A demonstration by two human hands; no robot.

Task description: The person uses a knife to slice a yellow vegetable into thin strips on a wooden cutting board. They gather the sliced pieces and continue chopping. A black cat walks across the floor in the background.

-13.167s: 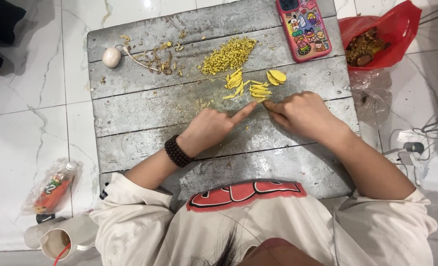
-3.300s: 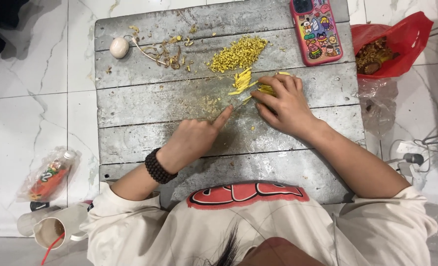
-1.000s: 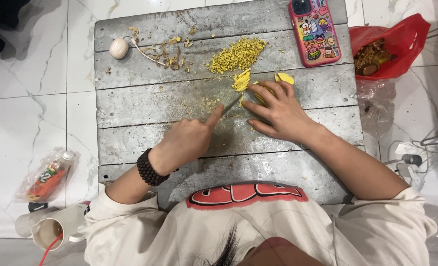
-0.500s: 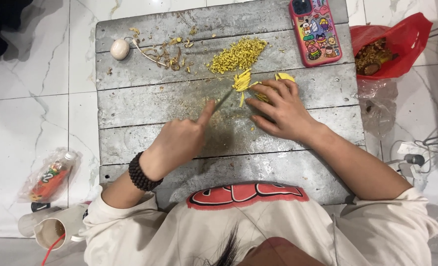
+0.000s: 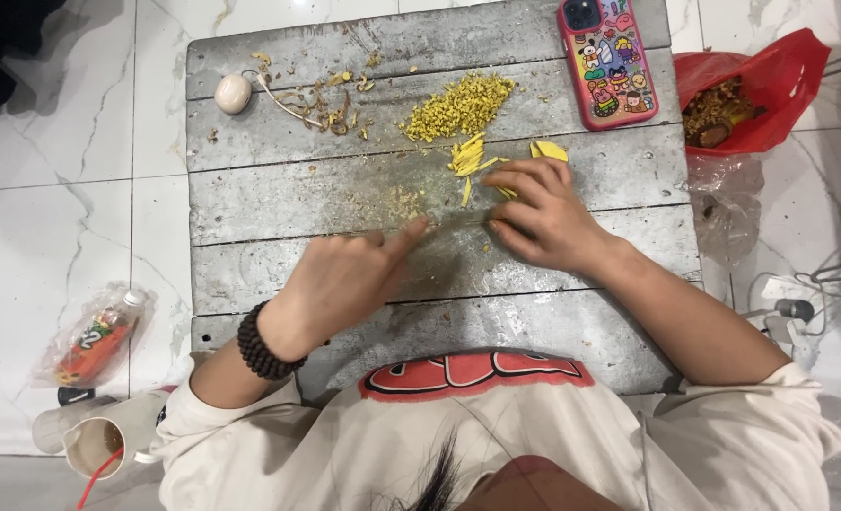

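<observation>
Yellow strips [image 5: 473, 156] lie near the middle of the grey plank table [image 5: 279, 274], just below a heap of finely chopped yellow bits [image 5: 458, 104]. The right hand [image 5: 543, 213] rests on the table with its fingers [image 5: 525, 180] spread flat, the tips touching the lower strips; it grips nothing. The left hand [image 5: 345, 279] is loosely curled, forefinger stretched toward the right hand along a thin blade [image 5: 458, 222] that is too blurred to make out clearly; I cannot tell how firmly it is held. A dark bead bracelet [image 5: 260, 343] circles the left wrist.

At the table's far right edge lies a phone [image 5: 610, 57] in a pink case with bright cartoon pictures. Off the right edge, on the white tiled floor [image 5: 70, 142], a red plastic bag [image 5: 770, 76] stands open with brown scraps inside. Left of the table, a small bottle with an orange label [image 5: 99, 336] lies in a clear wrapper, and a paper cup with a red straw [image 5: 99, 445] stands near the front corner.

A pale round bulb [image 5: 232, 93] and dry peelings [image 5: 316, 95] sit at the far left. The planks between the peelings and the hands carry only small crumbs.
</observation>
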